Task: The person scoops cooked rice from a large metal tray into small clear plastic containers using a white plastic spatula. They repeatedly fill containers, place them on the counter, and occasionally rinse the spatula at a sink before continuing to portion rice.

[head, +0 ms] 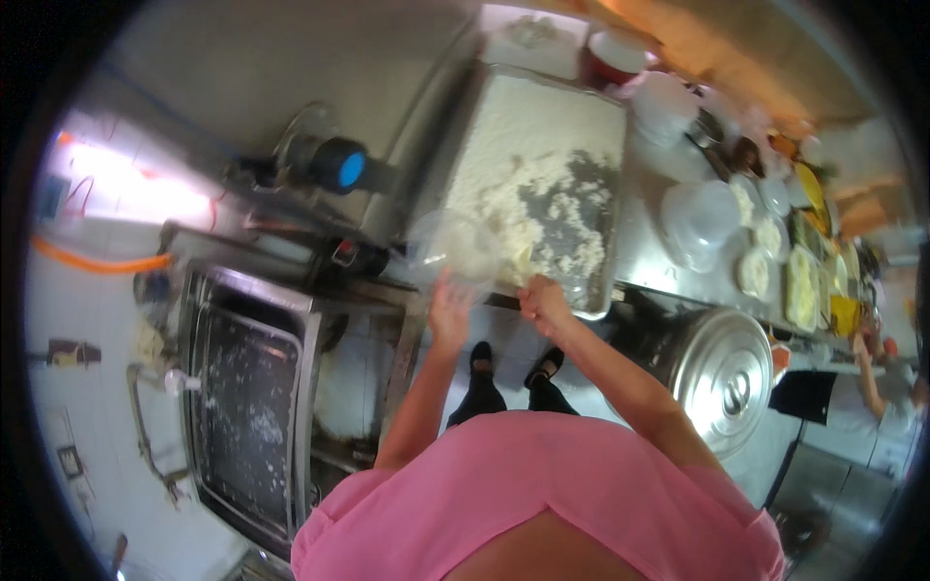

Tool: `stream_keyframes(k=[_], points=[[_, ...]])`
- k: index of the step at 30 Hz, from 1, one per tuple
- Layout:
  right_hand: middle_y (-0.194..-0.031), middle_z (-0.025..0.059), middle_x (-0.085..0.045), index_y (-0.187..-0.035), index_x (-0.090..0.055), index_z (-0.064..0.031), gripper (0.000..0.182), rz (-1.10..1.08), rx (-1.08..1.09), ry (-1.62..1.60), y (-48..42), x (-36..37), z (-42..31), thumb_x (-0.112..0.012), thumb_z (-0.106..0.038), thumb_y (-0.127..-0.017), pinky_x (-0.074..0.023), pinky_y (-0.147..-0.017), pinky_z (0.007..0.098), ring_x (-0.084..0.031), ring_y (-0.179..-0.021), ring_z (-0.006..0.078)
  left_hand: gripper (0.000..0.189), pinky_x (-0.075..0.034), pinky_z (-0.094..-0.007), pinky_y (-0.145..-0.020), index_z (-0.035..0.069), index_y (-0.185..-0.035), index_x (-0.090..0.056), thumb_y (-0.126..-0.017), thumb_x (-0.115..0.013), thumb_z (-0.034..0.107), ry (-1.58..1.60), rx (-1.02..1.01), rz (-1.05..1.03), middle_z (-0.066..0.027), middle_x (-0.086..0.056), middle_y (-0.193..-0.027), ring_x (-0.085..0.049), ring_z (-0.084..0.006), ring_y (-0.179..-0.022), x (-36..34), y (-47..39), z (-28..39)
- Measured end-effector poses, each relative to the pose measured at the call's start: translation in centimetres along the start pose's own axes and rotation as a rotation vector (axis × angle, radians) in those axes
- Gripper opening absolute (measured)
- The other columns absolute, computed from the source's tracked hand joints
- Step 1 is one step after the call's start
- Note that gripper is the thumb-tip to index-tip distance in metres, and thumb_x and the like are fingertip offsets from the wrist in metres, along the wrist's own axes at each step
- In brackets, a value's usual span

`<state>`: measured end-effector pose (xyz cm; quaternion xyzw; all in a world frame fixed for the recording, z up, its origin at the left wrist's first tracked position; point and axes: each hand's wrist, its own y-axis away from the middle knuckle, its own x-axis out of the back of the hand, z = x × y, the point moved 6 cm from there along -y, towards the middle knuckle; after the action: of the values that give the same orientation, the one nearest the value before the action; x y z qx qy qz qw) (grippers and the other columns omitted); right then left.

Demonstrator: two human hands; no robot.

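My left hand (450, 312) grips the near edge of a clear round plastic bowl (425, 250), tilted over the near left corner of a large metal tray. The bowl seems to have some white food in it, though blur hides how much. In the metal tray (609, 298) lies white crumbly food (541, 123), thick at the far end and scattered near the right side, where the tray's bottom shows. My right hand (546, 305) is closed at the tray's front edge, around the end of a pale scoop-like utensil (522, 260) that touches the food; its exact kind is unclear.
Stacked clear plastic bowls (697, 218) and several filled containers (759, 272) stand on the steel counter at right. Below is a large lidded metal pot (726, 385). Left stands an oven-like unit holding a dark tray (247, 407). A person (872, 392) works at far right.
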<state>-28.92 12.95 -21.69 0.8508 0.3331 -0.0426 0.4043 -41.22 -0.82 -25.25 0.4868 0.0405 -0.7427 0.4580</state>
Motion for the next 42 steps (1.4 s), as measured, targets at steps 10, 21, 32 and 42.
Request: stream_keyframes(k=[10, 21, 32, 42], points=[[-0.067, 0.0039, -0.047, -0.090, -0.047, -0.0081, 0.008, -0.011, 0.152, -0.198, -1.9, 0.9, -5.1, -0.043, -0.015, -0.088, -0.0207, -0.036, 0.0203, -0.030, -0.043, 0.0073, 0.044, -0.035, -0.0437, -0.101, 0.002, -0.132, -0.036, -0.092, -0.035, 0.022, 0.038, -0.015, 0.048, -0.0140, -0.039, -0.129, -0.042, -0.0305, -0.117, 1.1, 1.1, -0.1], [-0.074, 0.0210, -0.061, -0.115, -0.052, -0.0045, 0.034, 0.438, 0.669, 1.682, 3.2, 5.7, -14.8, -0.047, -0.014, -0.082, -0.0464, -0.061, 0.0473, -0.059, -0.067, 0.0381, 0.043, -0.035, -0.0448, -0.100, 0.003, -0.130, -0.039, -0.092, -0.038, 0.024, -0.102, -0.021, -0.054, -0.0119, -0.043, -0.126, -0.044, -0.0290, -0.117, -0.3, 3.8, 0.2], [-0.081, 0.0219, -0.059, -0.126, -0.043, -0.0071, 0.046, 0.377, 0.697, 1.932, 1.7, 4.6, -12.3, -0.045, -0.002, -0.080, -0.0509, -0.061, 0.0419, -0.062, -0.071, 0.0350, 0.042, -0.033, -0.0413, -0.102, 0.001, -0.127, -0.039, -0.094, -0.037, 0.025, -0.018, 0.042, 0.005, -0.0109, -0.043, -0.126, -0.042, -0.0293, -0.118, -0.2, 3.2, -1.0], [-0.077, 0.0201, -0.060, -0.127, -0.044, -0.0117, 0.045, 0.277, 0.665, 1.712, 1.6, 5.5, -14.0, -0.044, -0.007, -0.082, -0.0483, -0.062, 0.0450, -0.059, -0.070, 0.0364, 0.043, -0.030, -0.0400, -0.104, -0.004, -0.128, -0.035, -0.095, -0.036, 0.023, 0.006, 0.038, 0.033, -0.0116, -0.041, -0.128, -0.041, -0.0306, -0.120, -0.3, 2.8, -0.9]])
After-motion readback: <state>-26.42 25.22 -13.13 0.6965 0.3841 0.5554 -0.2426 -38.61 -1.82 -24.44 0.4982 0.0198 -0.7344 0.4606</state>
